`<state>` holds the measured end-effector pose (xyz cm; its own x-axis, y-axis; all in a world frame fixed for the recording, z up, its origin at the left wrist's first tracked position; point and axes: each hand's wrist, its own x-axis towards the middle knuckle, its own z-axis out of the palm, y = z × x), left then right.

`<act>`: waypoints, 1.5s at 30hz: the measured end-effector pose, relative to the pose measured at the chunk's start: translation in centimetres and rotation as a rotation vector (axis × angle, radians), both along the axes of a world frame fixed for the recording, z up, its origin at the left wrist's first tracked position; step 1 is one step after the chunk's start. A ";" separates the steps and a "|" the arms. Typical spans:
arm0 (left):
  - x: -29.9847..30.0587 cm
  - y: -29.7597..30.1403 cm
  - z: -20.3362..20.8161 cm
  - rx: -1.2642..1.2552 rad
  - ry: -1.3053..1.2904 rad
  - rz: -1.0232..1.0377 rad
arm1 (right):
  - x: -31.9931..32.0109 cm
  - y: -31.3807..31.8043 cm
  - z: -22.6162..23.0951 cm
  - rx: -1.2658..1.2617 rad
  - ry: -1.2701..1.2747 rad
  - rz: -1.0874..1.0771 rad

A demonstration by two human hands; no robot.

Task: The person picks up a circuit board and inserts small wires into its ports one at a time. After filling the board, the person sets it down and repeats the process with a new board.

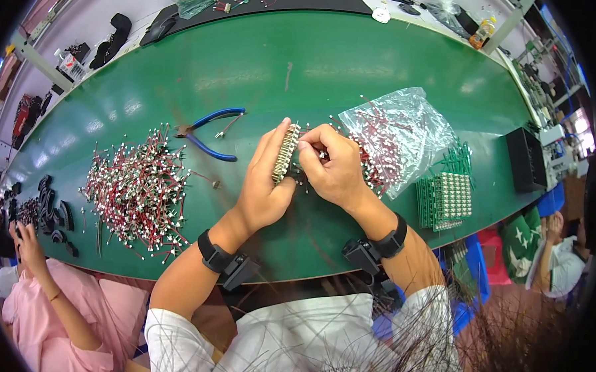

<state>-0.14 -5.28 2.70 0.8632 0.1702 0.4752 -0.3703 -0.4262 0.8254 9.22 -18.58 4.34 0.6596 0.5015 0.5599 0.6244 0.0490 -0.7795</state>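
My left hand (261, 184) grips a narrow panel (286, 153) lined with small pale metal-like parts, its long edge tilted up. Against the panel's right side, my right hand (333, 164) is closed in a pinch; whatever lies between its fingertips is too small to make out. Left of my hands lies a heap of short red wires with white connectors (138, 189). Cutting pliers with blue handles (214, 119) rest just beyond my left hand, a loose wire piece beside them. More red wires (378, 166) spread to the right of my right hand.
A clear plastic bag (420, 121) partly covers the right-hand wires. Green panels (443, 202) with white parts are stacked near the right edge, before a black box (525, 159). Black curved parts (48, 202) lie far left, near a person in pink (73, 316). The green table (250, 57) curves around.
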 end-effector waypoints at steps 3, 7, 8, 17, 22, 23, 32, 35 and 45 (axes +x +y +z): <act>0.0 0.1 0.1 -0.004 -0.008 -0.006 | -0.1 0.0 0.2 0.006 0.003 -0.005; 0.0 0.0 0.1 0.022 -0.009 0.001 | 0.0 0.0 0.1 0.001 0.003 -0.003; -0.1 0.1 0.2 0.022 -0.009 0.002 | -0.1 0.0 0.1 -0.005 0.007 -0.003; 0.1 0.2 0.4 0.164 -0.071 0.029 | 0.0 0.1 -0.2 -0.003 -0.021 -0.010; 0.1 0.5 0.4 0.216 -0.080 0.027 | 0.1 0.2 -0.5 0.007 -0.072 -0.013; 0.1 0.5 0.4 0.217 -0.080 0.027 | 0.1 0.2 -0.5 0.002 -0.057 -0.007; 0.1 0.3 0.2 0.259 -0.088 0.071 | 0.7 -0.1 -0.4 -0.050 -0.144 -0.023; 0.2 0.5 0.0 0.287 -0.092 0.065 | 0.7 -0.1 -0.2 -0.063 -0.135 -0.012; 0.3 0.3 0.2 0.238 -0.128 0.118 | 0.5 0.3 0.1 -0.075 -0.099 0.012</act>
